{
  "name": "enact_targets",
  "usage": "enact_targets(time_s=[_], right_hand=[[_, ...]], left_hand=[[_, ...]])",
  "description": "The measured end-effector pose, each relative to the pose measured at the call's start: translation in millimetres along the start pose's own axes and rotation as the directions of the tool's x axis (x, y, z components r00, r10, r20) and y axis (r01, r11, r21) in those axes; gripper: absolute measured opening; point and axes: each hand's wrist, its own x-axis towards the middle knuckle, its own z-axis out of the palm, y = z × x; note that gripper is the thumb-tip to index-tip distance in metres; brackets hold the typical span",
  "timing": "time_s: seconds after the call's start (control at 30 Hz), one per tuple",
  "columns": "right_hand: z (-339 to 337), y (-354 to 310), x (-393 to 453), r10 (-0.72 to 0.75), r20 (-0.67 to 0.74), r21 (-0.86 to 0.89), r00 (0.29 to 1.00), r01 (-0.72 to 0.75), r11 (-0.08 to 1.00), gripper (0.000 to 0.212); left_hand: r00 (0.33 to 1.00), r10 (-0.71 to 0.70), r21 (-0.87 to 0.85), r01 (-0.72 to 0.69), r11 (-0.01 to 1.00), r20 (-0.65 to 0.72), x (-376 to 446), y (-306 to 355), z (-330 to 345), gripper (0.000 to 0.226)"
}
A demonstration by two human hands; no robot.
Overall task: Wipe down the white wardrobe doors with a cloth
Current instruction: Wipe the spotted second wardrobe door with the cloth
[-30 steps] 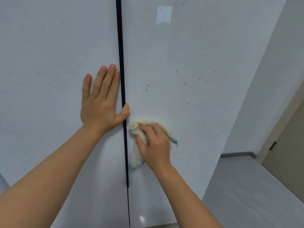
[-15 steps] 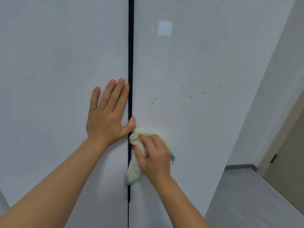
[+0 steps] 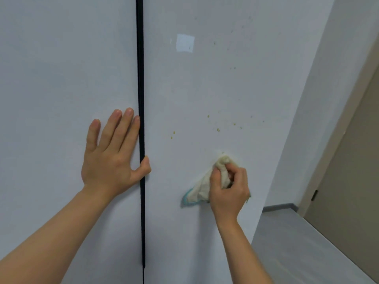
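Note:
Two white wardrobe doors fill the view, the left door (image 3: 61,89) and the right door (image 3: 215,85), split by a dark vertical gap (image 3: 140,78). My left hand (image 3: 111,156) lies flat on the left door, fingers spread, thumb across the gap. My right hand (image 3: 228,189) is closed on a cream cloth with a teal edge (image 3: 202,187), pressed against the right door. Small yellow-green specks (image 3: 218,130) dot the right door above the cloth, with two more specks (image 3: 172,135) nearer the gap.
A pale square patch (image 3: 185,43) sits high on the right door. To the right stand a white wall (image 3: 320,111), a grey floor (image 3: 303,249) and a beige door (image 3: 352,165) with a dark fitting on its edge.
My right hand has slid the cloth to the right, away from the gap between the doors. My left hand has stayed flat on the left door.

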Motion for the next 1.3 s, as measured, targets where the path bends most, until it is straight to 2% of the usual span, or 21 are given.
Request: enact_targets(time_s=[0.07, 0.13, 0.2, 0.23, 0.3, 0.37, 0.47, 0.57, 0.63, 0.7, 0.73, 0.8, 0.83, 0.87, 0.9, 0.93, 1.0, 1.07, 1.1, 1.2, 1.3], right_hand=[[20, -22, -21, -0.228, 0.16, 0.039, 0.96, 0.224, 0.974, 0.015], [32, -34, -35, -0.423, 0.29, 0.059, 0.858, 0.426, 0.903, 0.013], [25, -27, -26, -0.525, 0.339, 0.04, 0.781, 0.546, 0.837, 0.014], [15, -16, -14, -0.529, 0.333, -0.008, 0.78, 0.564, 0.826, 0.016], [-11, 15, 18, -0.416, 0.226, -0.169, 0.881, 0.455, 0.874, 0.022], [-33, 40, 53, -0.209, 0.043, -0.234, 0.977, 0.213, 0.949, 0.023], [-40, 51, 82, 0.056, -0.115, -0.148, 0.992, -0.073, 0.986, 0.022], [-32, 38, 78, 0.202, -0.184, -0.051, 0.962, -0.215, 0.975, 0.018], [-21, 20, 63, 0.149, -0.135, -0.033, 0.98, -0.154, 0.987, 0.017], [-7, -3, 44, -0.055, 0.022, -0.024, 0.998, 0.055, 0.998, 0.018], [1, -14, 34, -0.204, 0.132, -0.008, 0.97, 0.206, 0.978, 0.019], [10, -25, 22, -0.45, 0.336, 0.05, 0.827, 0.461, 0.886, 0.021], [9, -23, 25, -0.509, 0.391, 0.071, 0.767, 0.526, 0.847, 0.021], [1, -16, 37, -0.533, 0.401, 0.06, 0.745, 0.559, 0.827, 0.022], [-6, -6, 49, -0.522, 0.382, 0.024, 0.763, 0.556, 0.831, 0.024], [-17, 7, 64, -0.459, 0.329, -0.035, 0.825, 0.497, 0.867, 0.027], [-43, 36, 95, -0.156, 0.122, -0.122, 0.98, 0.17, 0.978, 0.033], [-56, 53, 116, 0.179, -0.066, -0.093, 0.982, -0.185, 0.978, 0.039], [-60, 56, 123, 0.245, -0.109, -0.082, 0.963, -0.254, 0.964, 0.04], [-49, 43, 116, 0.177, -0.11, -0.058, 0.978, -0.184, 0.981, 0.029], [-20, 12, 81, -0.066, 0.039, -0.046, 0.997, 0.068, 0.997, 0.018]], left_hand=[[1.0, 0.013, 0.003, -0.013, 1.0, 0.008, 1, 1, -1, 0.082], [1.0, 0.024, -0.004, -0.024, 1.0, 0.016, 1, -1, -1, 0.082], [0.999, 0.033, -0.003, -0.033, 0.999, 0.013, -1, -2, -1, 0.083], [0.999, 0.036, -0.006, -0.036, 0.999, 0.008, -1, -2, 0, 0.083], [1.0, 0.03, -0.024, -0.03, 0.999, -0.008, -1, -3, 2, 0.082], [1.0, 0.019, -0.023, -0.02, 1.0, -0.011, -2, -2, 3, 0.083], [1.0, 0.022, -0.022, -0.022, 1.0, -0.011, -1, -2, 4, 0.082], [1.0, 0.016, -0.011, -0.016, 1.0, -0.004, -2, 1, 4, 0.082], [1.0, 0.006, -0.005, -0.006, 1.0, 0.009, -2, 2, 3, 0.081], [1.0, 0.003, -0.017, -0.003, 1.0, 0.021, 0, 1, 1, 0.081], [1.0, 0.007, -0.021, -0.006, 1.0, 0.029, -1, 0, 0, 0.081], [0.999, 0.005, -0.037, -0.004, 0.999, 0.032, -2, -1, -2, 0.081], [0.999, 0.005, -0.043, -0.003, 0.999, 0.037, -3, -3, -3, 0.081], [0.999, 0.008, -0.048, -0.006, 0.999, 0.037, -2, -2, -3, 0.082], [0.999, 0.009, -0.053, -0.006, 0.999, 0.045, -3, -4, -4, 0.082], [0.999, 0.012, -0.056, -0.009, 0.998, 0.052, -2, -3, -4, 0.082], [0.998, 0.013, -0.063, -0.01, 0.998, 0.056, -2, -2, -2, 0.082], [0.999, 0.003, -0.046, -0.001, 0.999, 0.042, -4, -3, -1, 0.082], [1.0, 0.001, -0.045, 0.0, 0.999, 0.021, -1, 0, 2, 0.082], [1.0, 0.002, -0.022, -0.001, 1.0, 0.009, 1, 5, 5, 0.082], [0.999, -0.008, -0.023, 0.009, 1.0, 0.054, 1, 5, 3, 0.083]])
